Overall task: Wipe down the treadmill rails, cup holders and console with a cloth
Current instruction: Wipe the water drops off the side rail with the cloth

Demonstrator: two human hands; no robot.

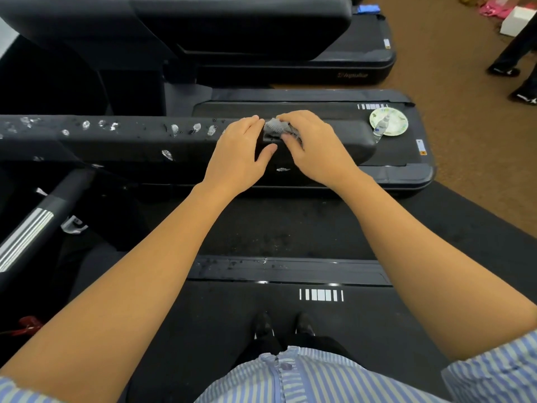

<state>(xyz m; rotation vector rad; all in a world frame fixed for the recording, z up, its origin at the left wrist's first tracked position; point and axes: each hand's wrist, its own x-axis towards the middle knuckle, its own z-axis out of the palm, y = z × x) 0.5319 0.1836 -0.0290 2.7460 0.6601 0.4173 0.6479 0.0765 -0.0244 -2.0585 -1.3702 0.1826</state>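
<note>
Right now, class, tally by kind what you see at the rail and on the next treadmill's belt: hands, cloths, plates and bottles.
hands: 2, the left hand and the right hand
cloth: 1
plate: 1
bottle: 1
Total: 5

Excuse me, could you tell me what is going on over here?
A person stands on a treadmill at its black rail. The right hand pinches a bunched grey cloth on top of the rail; the left hand rests on the rail beside it. White spots dot the rail further left. A plate and bottle sit on the next treadmill.
</note>
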